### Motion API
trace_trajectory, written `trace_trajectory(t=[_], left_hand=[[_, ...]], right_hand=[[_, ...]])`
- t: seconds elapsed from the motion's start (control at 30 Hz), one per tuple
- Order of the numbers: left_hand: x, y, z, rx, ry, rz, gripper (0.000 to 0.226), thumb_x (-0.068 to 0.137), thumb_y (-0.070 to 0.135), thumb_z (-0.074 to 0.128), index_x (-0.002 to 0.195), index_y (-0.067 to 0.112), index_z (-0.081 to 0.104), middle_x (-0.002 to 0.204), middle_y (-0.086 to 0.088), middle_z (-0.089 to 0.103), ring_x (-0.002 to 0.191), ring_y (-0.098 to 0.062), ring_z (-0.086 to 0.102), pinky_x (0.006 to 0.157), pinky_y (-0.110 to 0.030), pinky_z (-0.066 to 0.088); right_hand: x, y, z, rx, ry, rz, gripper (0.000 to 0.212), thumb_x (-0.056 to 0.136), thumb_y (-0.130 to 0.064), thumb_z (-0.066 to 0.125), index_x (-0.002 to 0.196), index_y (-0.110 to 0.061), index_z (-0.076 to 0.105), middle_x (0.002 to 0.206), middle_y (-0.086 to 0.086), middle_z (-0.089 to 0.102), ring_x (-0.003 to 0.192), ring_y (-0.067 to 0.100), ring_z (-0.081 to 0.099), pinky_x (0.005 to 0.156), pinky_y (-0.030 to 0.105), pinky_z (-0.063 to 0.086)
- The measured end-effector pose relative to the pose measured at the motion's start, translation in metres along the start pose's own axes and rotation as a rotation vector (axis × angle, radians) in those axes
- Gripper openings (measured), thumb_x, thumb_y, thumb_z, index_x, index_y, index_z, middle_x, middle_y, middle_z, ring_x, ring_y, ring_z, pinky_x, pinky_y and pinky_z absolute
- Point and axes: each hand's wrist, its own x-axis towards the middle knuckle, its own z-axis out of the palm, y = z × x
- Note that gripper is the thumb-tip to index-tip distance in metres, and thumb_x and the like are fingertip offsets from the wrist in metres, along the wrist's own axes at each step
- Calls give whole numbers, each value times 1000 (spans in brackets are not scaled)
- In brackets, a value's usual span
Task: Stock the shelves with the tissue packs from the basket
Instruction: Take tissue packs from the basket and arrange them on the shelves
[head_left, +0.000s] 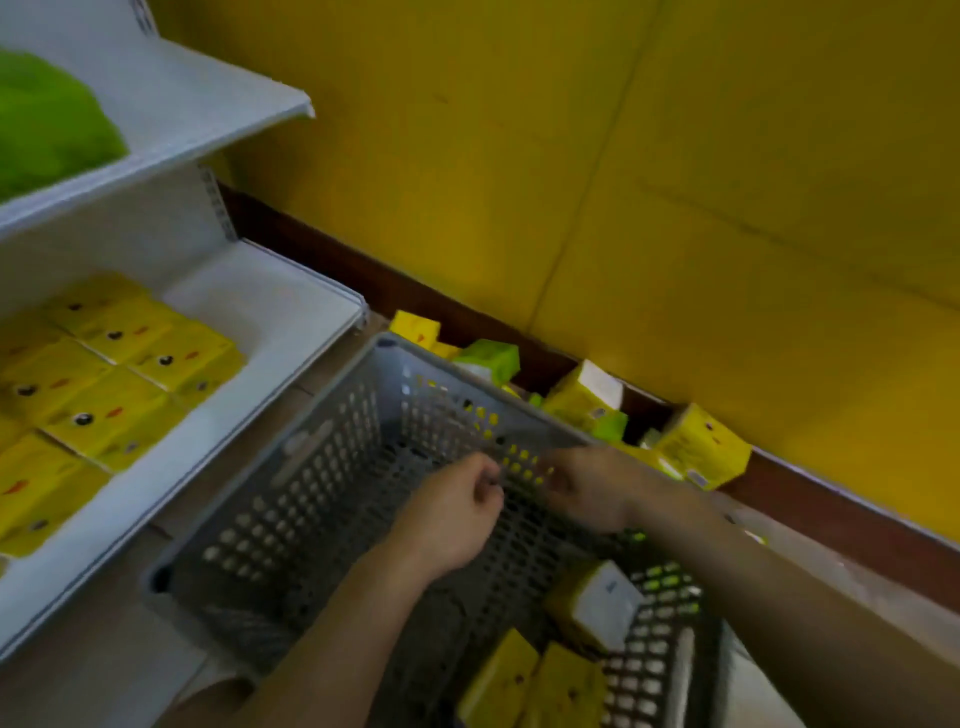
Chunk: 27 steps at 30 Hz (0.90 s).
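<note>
Grey plastic basket (322, 499): few yellow tissue packs (530, 686) left at its near end. Lower shelf (270, 322): rows of packs (119, 384) placed, right end bare. Left hand (452, 509) and right hand (587, 488) over the basket, fingers curled, blurred; grip cannot be told. More packs (701, 452) lie along the yellow wall (623, 182) behind.

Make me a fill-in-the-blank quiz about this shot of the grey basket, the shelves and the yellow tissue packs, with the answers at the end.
1. The perforated plastic basket is ____ in colour.
2. The yellow tissue packs left inside the basket lie at its ____ end, closest to the person.
3. Rows of yellow packs already sit on the ____ white shelf.
4. The bulky item on the upper shelf is ____.

Missing words: grey; near; lower; green
</note>
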Motion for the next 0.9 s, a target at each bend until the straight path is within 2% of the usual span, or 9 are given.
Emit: trace_trajectory(t=[0.13, 0.2, 0.27, 0.43, 0.53, 0.63, 0.73, 0.8, 0.9], left_hand=[[-11, -7, 53, -1, -191, -59, 28, 98, 29, 53, 125, 20, 55, 100, 5, 64, 96, -14, 61, 84, -27, 46], [-18, -12, 64, 18, -213, -80, 29, 98, 28, 53, 125, 19, 56, 107, 2, 66, 101, -15, 62, 85, -26, 46], [-22, -18, 68, 13, -225, -99, 29, 98, 28, 54, 125, 18, 57, 115, -1, 67, 106, -16, 61, 88, -25, 46], [-28, -34, 64, -12, -221, -155, 22, 97, 29, 55, 116, 18, 60, 109, 2, 66, 105, -16, 61, 93, -32, 49], [-32, -41, 59, -17, -192, -177, 22, 97, 29, 55, 116, 19, 60, 109, 2, 66, 104, -15, 61, 90, -27, 47], [-32, -42, 49, -144, -108, -188, 29, 94, 30, 62, 120, 17, 59, 112, 1, 64, 108, -14, 60, 87, -20, 44], [-31, -46, 28, -383, -141, -184, 68, 74, 63, 73, 131, 36, 47, 132, 12, 55, 121, -8, 53, 103, -27, 44], [-31, -45, 10, -506, -165, -151, 95, 57, 74, 78, 138, 48, 36, 144, 16, 46, 130, -9, 47, 108, -39, 44], [-32, -38, -17, -622, -52, -153, 100, 52, 76, 79, 138, 46, 39, 144, 13, 49, 130, -11, 50, 106, -44, 46]], right_hand=[[-13, 37, 69, -18, -258, 149, 48, 92, -47, 54, 132, -19, 52, 128, 13, 59, 115, 35, 59, 92, 43, 51], [-13, 47, 100, -56, -365, 258, 76, 86, -55, 62, 147, -17, 35, 144, 15, 44, 126, 37, 49, 102, 44, 46], [-13, 53, 127, -95, -444, 350, 92, 82, -61, 64, 152, -19, 21, 150, 16, 33, 128, 39, 45, 102, 48, 45], [-13, 50, 161, -208, -323, 425, 85, 82, -59, 62, 149, -25, 22, 140, 15, 34, 121, 37, 47, 95, 48, 48], [-20, 39, 143, -123, -223, 382, 83, 75, -74, 57, 140, -26, 35, 134, 11, 38, 116, 36, 49, 89, 46, 51], [-36, 24, 111, 214, 18, 317, 61, 81, -66, 52, 120, -18, 53, 123, 7, 46, 103, 32, 56, 83, 39, 49], [-44, 2, 72, 821, 247, 371, 52, 89, -54, 47, 91, -4, 63, 97, 19, 63, 89, 35, 60, 80, 43, 48], [-45, -16, 50, 1203, 143, 431, 42, 93, -48, 49, 90, -10, 66, 88, 20, 71, 81, 34, 68, 77, 44, 55], [-38, -39, 31, 1420, 10, 422, 46, 91, -55, 50, 102, -16, 72, 95, 21, 73, 91, 39, 70, 88, 57, 54]])
